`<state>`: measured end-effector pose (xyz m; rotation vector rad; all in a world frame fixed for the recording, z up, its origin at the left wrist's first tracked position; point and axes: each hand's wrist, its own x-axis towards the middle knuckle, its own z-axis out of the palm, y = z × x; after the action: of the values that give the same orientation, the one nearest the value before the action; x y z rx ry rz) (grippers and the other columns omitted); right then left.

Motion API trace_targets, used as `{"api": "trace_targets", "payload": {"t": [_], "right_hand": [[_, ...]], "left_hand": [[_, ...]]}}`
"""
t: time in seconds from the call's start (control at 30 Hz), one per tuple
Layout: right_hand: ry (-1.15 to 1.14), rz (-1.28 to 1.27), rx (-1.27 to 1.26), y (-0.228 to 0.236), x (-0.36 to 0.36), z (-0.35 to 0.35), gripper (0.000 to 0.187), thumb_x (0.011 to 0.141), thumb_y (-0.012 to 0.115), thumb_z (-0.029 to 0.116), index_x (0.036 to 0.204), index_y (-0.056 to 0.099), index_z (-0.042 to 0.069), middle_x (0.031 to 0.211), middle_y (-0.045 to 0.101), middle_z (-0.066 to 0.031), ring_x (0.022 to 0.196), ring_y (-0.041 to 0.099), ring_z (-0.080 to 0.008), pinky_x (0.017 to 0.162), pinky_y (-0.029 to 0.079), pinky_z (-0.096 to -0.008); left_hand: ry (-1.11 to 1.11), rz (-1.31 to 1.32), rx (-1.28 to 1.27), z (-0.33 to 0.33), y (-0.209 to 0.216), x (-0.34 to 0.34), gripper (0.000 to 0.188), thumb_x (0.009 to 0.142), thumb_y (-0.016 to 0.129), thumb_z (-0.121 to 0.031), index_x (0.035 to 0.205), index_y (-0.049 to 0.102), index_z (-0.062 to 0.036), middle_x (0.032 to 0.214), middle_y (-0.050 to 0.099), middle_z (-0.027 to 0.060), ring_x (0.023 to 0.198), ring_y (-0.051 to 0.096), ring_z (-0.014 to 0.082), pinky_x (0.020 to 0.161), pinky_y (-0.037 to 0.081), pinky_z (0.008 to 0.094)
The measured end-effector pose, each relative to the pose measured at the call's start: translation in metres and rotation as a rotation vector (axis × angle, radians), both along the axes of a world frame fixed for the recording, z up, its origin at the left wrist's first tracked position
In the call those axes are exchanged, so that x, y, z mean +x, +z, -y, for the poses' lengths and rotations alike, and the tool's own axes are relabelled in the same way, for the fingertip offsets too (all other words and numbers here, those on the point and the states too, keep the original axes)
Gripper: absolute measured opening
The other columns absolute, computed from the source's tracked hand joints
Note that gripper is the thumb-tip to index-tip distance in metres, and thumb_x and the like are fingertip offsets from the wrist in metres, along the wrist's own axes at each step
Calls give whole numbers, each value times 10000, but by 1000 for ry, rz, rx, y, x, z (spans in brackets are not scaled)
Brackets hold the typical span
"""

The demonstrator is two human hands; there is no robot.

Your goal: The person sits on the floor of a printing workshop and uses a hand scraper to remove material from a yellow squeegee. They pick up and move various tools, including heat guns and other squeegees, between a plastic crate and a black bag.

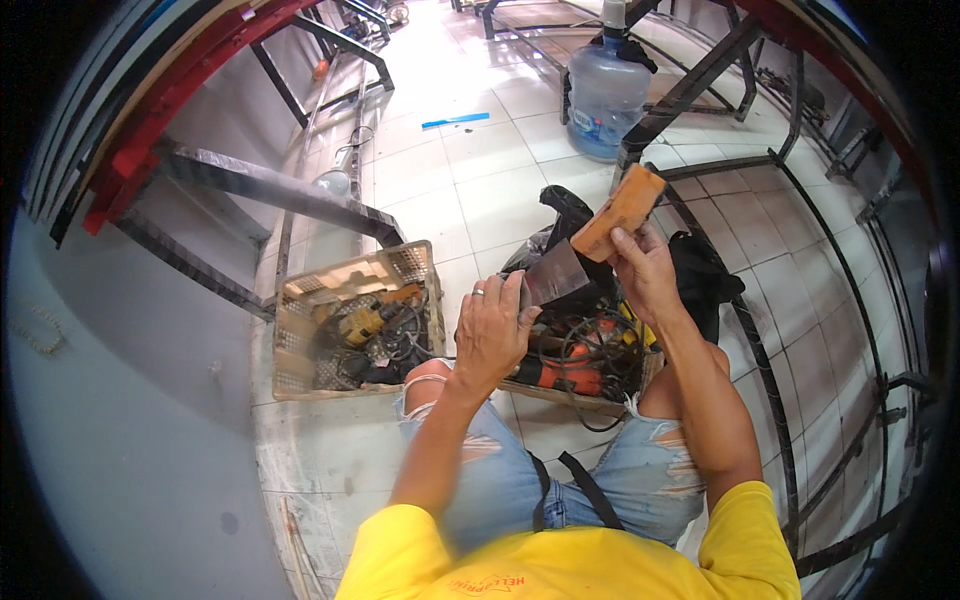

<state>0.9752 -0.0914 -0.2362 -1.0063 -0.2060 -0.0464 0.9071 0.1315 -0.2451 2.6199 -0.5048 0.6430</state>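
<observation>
My right hand (pixel 648 265) is closed around the lower edge of an orange, slab-shaped block (pixel 625 210), held tilted above the tool crate. From the block's lower left end a flat, translucent grey-brown plate (pixel 556 274) reaches toward my left hand (pixel 495 325). The fingers of that hand are closed at the plate's left edge. Whether plate and block are joined I cannot tell. Below my hands, between my knees, a crate holds an orange-red power tool (pixel 572 374) and coiled dark cables (pixel 590 340). A black plastic bag (pixel 705 270) lies over its far side.
On the left stands a beige plastic crate (pixel 290 345) with a yellow power tool (pixel 362 325) and cables. A large blue water jug (pixel 607 105) stands farther off on the tiles, near a blue strip (pixel 455 121). Black metal frames (pixel 745 310) rise on both sides.
</observation>
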Motion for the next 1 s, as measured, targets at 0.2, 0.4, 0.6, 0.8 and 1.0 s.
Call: {"api": "trace_targets", "payload": {"t": [0.2,0.4,0.6,0.8,1.0], "right_hand": [[19,-11,61,-1,2,4,295,936,613,103,1197,512,9,1178,596,-100,1098,596,-206,992,469,-383],[-8,32,-2,-7,-2,-2,288,927,633,100,1171,523,-6,1148,613,-97,1070,601,-191,970,477,-371],[-110,74,-283,-15,-1,-7,286,919,658,128,1152,559,-6,1085,643,-74,1023,594,-149,934,452,-299],[-108,140,-330,-10,-11,-12,311,917,660,124,1176,557,-15,1081,647,-73,985,600,-139,899,458,-291],[-83,143,-303,-3,-15,-16,276,914,652,93,1152,572,-22,1058,657,-71,982,611,-139,884,472,-293]], "left_hand": [[-60,9,-5,1,2,-2,444,876,622,-263,1209,504,8,971,525,166,926,543,337,778,439,423],[-78,-72,-101,0,-4,-2,378,889,613,-222,1163,494,11,944,517,178,778,571,360,699,462,431],[-32,-96,-94,0,-12,1,364,905,594,-206,1171,482,15,938,535,191,797,593,379,706,477,456],[65,-111,-69,-12,-17,10,345,913,583,-214,1153,495,17,951,548,193,819,600,387,709,481,462],[161,-43,-21,-22,-18,19,357,900,610,-248,1142,520,-1,948,549,168,869,592,354,739,467,454]]}}
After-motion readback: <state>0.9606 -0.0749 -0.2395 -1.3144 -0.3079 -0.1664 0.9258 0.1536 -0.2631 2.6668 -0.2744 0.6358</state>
